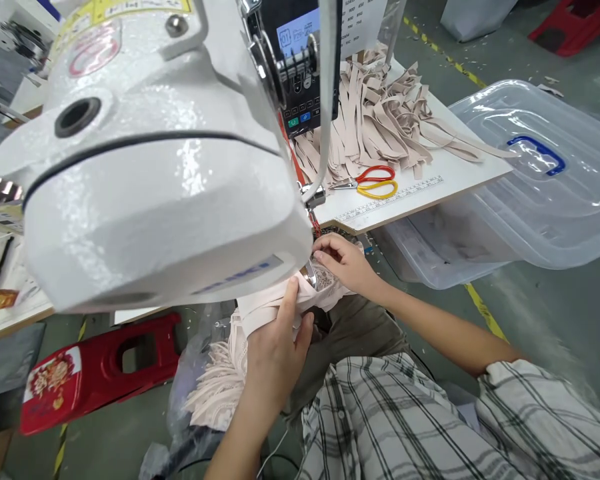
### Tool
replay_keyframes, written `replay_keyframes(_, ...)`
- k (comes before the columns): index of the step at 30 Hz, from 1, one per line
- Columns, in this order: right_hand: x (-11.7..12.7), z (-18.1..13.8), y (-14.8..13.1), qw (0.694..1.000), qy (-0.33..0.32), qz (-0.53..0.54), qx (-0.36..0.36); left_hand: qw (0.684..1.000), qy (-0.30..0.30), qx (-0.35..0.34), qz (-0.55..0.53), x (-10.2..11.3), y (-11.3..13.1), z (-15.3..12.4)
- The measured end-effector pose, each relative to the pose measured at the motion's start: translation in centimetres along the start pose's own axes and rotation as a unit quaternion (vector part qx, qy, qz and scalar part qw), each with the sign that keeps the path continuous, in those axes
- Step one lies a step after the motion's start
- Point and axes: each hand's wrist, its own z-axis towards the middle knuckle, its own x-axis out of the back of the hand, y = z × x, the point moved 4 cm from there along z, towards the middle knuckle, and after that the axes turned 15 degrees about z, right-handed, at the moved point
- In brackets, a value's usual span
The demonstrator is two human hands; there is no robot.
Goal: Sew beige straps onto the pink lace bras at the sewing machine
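Observation:
Beneath the head of a white sewing machine lies a pale pink garment piece with lace along part of it. My left hand grips the piece from the near left, its index finger stretched along the fabric and its thumb apart; the other fingers are mostly hidden. On the right, close to the metal presser part, my right hand pinches the lace edge, thumb and fingers bent together. The machine head covers the needle area.
Beige fabric strips are heaped on the white table, near scissors with red and yellow handles. A clear plastic bin stands right. Stacked lace pieces hang lower left, beside a red stool.

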Motion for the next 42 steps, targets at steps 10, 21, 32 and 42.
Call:
replay_keyframes(10, 0.7, -2.4, 1.0, 0.999, -0.01, 0.012, -0.03, 0.999, -0.033, -0.001, 0.005, 0.1, 0.5, 0.7)
replay_keyframes(21, 0.4, -3.5, -1.1, 1.0, -0.003, 0.013, 0.027, 0.997, -0.024, 0.054, -0.047, -0.5, 0.2, -0.6)
replay_keyframes(32, -0.6, -7.1, -2.7, 0.992, -0.027, 0.096, -0.082, 0.998, 0.061, -0.032, -0.012, -1.6, 7.0, -4.4)
replay_keyframes(42, 1.5, -9.6, -2.4, 0.972, 0.025, 0.182, -0.145, 0.939, -0.068, 0.165, -0.295, -11.6, 7.3, -8.9)
